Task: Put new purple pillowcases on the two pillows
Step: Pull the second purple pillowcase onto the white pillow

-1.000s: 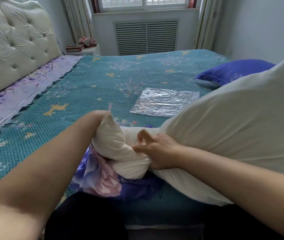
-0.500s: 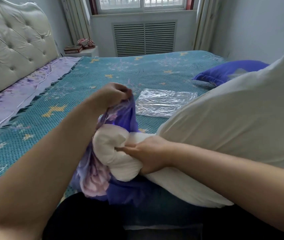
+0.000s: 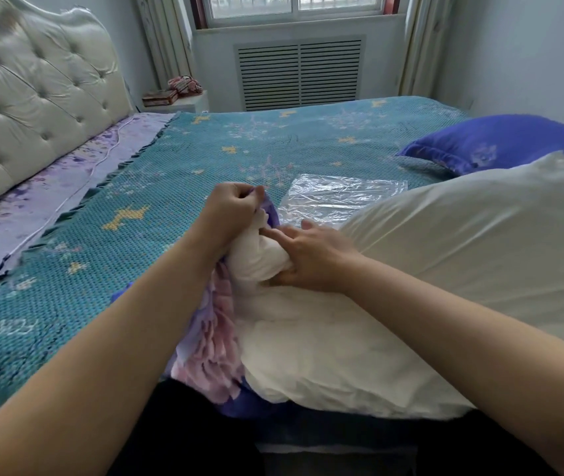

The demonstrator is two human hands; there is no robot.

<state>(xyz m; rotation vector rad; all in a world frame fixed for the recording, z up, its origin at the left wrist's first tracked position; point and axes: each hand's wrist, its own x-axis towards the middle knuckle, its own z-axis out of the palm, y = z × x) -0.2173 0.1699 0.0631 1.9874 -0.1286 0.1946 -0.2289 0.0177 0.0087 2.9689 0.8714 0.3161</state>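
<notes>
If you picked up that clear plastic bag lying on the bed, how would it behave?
The clear plastic bag lies flat, crinkled and looks empty, so it is probably very light and floppy. Its glossy film looks slippery, likely to slide over the teal bedspread.

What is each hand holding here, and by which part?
The left hand pinches the purple pillowcase at its raised edge. The right hand grips the bunched corner of the white pillow.

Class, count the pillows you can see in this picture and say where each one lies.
2. A bare white pillow lies at the near edge of the bed, gripped by the right hand. A purple-cased pillow lies behind it, partly hidden.
</notes>
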